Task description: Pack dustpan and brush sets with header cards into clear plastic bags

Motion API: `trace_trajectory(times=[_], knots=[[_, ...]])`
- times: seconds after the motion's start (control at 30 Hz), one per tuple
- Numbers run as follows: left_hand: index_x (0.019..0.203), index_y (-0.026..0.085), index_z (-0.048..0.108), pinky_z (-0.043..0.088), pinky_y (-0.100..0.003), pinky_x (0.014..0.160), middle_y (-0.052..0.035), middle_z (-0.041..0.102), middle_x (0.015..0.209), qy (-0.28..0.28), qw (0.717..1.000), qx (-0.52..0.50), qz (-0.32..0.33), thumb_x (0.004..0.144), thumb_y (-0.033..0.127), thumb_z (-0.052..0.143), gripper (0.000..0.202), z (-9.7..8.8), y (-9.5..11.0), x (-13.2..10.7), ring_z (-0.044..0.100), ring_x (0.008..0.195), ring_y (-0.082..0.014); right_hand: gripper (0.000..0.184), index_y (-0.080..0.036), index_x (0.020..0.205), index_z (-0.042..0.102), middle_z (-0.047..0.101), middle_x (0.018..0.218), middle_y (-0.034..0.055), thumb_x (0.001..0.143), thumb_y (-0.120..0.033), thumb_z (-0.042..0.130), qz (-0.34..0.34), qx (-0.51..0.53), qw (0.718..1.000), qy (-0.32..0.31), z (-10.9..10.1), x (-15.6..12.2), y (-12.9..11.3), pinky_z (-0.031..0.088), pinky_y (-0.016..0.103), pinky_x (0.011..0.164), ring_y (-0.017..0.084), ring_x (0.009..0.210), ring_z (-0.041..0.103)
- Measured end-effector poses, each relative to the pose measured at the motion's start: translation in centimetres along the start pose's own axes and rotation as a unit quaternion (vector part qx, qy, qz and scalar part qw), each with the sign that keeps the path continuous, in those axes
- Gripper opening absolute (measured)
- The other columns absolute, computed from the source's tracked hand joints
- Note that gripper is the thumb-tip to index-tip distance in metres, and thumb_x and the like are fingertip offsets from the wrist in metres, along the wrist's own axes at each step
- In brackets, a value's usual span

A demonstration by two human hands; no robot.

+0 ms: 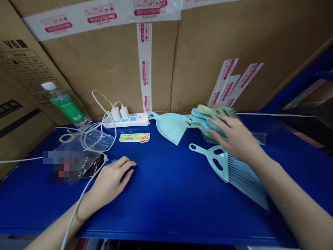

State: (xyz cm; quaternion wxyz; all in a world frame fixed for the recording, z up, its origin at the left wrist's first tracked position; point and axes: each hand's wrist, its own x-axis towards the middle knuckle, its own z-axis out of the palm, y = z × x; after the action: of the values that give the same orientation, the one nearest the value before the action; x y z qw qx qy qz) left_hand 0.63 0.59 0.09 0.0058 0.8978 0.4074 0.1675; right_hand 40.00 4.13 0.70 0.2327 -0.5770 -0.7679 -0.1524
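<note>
My right hand (235,137) lies with fingers spread on a clear bag holding several small green and blue dustpans (205,119) at the back right of the blue table (166,205). Just under my wrist lies a light blue hand broom (229,166), its bristles pointing toward the front right. A single light blue dustpan (171,127) sits to the left of the bag. My left hand (113,180) rests on the table with fingers loosely curled and holds nothing. A white cable (78,208) runs along my left forearm.
A white power strip (127,119) with two plugged chargers lies at the back. A bottle of green liquid (66,106) stands at the back left beside empty clear bags (88,142). A small printed packet (134,138) lies near the strip. Taped cardboard boxes (109,66) wall off the back.
</note>
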Motion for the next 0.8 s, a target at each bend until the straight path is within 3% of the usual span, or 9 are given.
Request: trace_trajectory(times=[0.2,0.37,0.57,0.7,0.8], knots=[[0.102,0.021,0.063,0.055,-0.028,0.067,-0.0047,0.066,0.094,0.003,1.000,0.006,0.004,0.098,0.027,0.032,0.032,0.04,-0.02,0.00,0.068,0.077,-0.0167,0.046,-0.031,0.122,0.062,0.060,0.126,0.0122,0.094,-0.048,0.029,0.000,0.006,1.000,-0.008,-0.02,0.01,0.13,0.046,0.059,0.096,0.036,0.116,0.056],[0.103,0.021,0.063,0.056,-0.027,0.069,-0.0045,0.066,0.094,-0.004,1.000,0.009,0.002,0.098,0.026,0.033,0.031,0.10,0.02,-0.04,0.068,0.077,-0.0163,0.044,-0.025,0.109,0.070,0.058,0.128,0.0161,0.095,-0.044,0.033,-0.021,-0.009,1.000,-0.019,0.26,-0.13,0.20,0.046,0.061,0.094,0.039,0.117,0.055],[0.102,0.020,0.063,0.056,-0.028,0.068,-0.0048,0.065,0.094,0.001,1.000,0.013,0.014,0.099,0.026,0.032,0.031,0.11,0.02,-0.01,0.068,0.077,-0.0168,0.043,-0.020,0.110,0.071,0.050,0.137,0.0194,0.093,-0.045,0.040,-0.042,-0.025,0.998,-0.026,0.37,-0.23,0.16,0.045,0.064,0.093,0.042,0.121,0.052],[0.103,0.020,0.063,0.056,-0.028,0.069,-0.0046,0.065,0.093,-0.004,1.000,0.020,0.012,0.099,0.026,0.032,0.031,0.05,0.06,0.02,0.068,0.077,-0.0163,0.033,-0.028,0.107,0.072,0.050,0.142,0.0108,0.092,-0.041,0.046,-0.047,-0.040,0.998,-0.031,0.46,-0.21,-0.05,0.044,0.060,0.097,0.039,0.127,0.046],[0.103,0.020,0.063,0.055,-0.028,0.069,-0.0046,0.065,0.094,-0.001,1.000,0.022,0.013,0.099,0.025,0.033,0.031,0.12,0.04,-0.05,0.068,0.077,-0.0161,0.033,-0.026,0.102,0.074,0.056,0.136,0.0099,0.093,-0.038,0.045,-0.091,-0.054,0.994,-0.002,0.77,-0.25,-0.07,0.046,0.062,0.095,0.040,0.126,0.047]])
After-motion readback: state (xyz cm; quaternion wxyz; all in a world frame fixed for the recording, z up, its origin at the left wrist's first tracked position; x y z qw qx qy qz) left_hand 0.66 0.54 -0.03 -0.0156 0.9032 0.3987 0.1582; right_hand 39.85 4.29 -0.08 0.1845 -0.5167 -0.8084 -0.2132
